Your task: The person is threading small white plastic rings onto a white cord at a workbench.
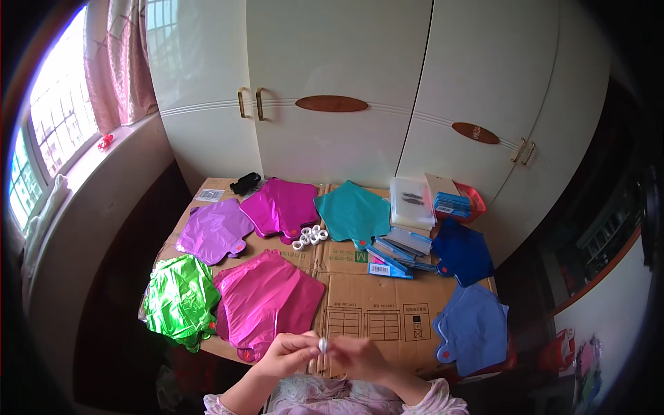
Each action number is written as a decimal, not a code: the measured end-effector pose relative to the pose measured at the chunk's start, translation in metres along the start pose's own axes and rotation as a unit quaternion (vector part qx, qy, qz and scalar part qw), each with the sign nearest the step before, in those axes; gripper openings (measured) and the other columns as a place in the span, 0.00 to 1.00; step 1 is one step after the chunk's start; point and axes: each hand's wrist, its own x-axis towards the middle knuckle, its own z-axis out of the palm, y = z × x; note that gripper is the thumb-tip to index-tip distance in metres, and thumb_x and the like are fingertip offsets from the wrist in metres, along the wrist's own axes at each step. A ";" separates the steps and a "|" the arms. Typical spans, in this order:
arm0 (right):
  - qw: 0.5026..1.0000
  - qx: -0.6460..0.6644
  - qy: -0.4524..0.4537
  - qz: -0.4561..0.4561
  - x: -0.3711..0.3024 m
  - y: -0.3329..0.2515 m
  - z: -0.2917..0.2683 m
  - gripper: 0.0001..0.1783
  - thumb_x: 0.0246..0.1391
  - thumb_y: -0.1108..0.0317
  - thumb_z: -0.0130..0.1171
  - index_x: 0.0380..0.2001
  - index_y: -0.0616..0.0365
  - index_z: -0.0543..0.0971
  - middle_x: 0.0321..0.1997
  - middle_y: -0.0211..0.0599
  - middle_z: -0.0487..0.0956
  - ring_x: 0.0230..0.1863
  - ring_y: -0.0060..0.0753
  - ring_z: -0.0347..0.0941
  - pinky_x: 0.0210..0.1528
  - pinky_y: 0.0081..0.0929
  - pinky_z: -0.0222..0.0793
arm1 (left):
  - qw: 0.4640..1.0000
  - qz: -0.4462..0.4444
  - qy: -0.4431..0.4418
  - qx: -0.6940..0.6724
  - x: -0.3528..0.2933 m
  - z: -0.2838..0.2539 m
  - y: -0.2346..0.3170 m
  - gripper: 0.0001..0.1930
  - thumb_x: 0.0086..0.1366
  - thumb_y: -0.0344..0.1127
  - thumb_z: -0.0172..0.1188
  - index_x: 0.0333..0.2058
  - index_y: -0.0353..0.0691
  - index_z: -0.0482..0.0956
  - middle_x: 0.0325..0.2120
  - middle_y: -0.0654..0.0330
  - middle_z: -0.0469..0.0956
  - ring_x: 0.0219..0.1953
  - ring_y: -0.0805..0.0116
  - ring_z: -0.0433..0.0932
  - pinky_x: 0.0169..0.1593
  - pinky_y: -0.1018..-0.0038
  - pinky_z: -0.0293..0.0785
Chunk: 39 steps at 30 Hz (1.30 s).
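My left hand (289, 353) and my right hand (358, 357) meet at the near edge of a cardboard-covered table (373, 311). Between their fingertips they pinch a small white ring-shaped roll (322, 344). A stack of pink foil balloons (266, 301) lies flat just beyond my left hand. Farther out, several similar small white rolls (309, 236) sit in a cluster near the table's middle.
Flat foil balloon stacks cover the table: green (180, 299), purple (213, 230), magenta (282, 205), teal (353, 211), dark blue (462, 252), light blue (474, 328). Clear packets (411, 202) and blue packs (401, 252) lie mid-right. White wardrobe doors (346, 90) stand behind, a window (48, 138) at left.
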 end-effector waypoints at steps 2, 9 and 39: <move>0.999 0.013 0.020 -0.030 -0.005 -0.010 -0.001 0.04 0.48 0.72 0.56 0.30 0.54 0.76 0.24 0.36 0.76 0.24 0.39 0.75 0.25 0.30 0.69 | 0.995 0.008 0.076 0.067 0.004 0.001 0.000 0.08 0.59 0.25 0.52 0.35 0.34 0.79 0.23 0.62 0.74 0.22 0.79 0.66 0.26 0.80 0.63; 0.997 0.065 0.028 -0.007 -0.010 -0.003 0.007 0.03 0.49 0.70 0.57 0.28 0.57 0.76 0.22 0.40 0.74 0.20 0.35 0.73 0.21 0.27 0.66 | 0.982 -0.076 0.038 -0.170 0.002 0.006 0.007 0.09 0.61 0.27 0.50 0.35 0.32 0.78 0.25 0.62 0.75 0.26 0.80 0.68 0.29 0.80 0.64; 0.980 -0.117 0.159 -0.021 0.000 -0.001 -0.006 0.08 0.39 0.68 0.66 0.24 0.53 0.77 0.21 0.27 0.73 0.23 0.30 0.70 0.25 0.26 0.68 | 0.992 -0.020 0.098 0.078 -0.001 0.024 -0.019 0.11 0.56 0.20 0.55 0.39 0.33 0.76 0.35 0.59 0.74 0.38 0.72 0.72 0.40 0.78 0.68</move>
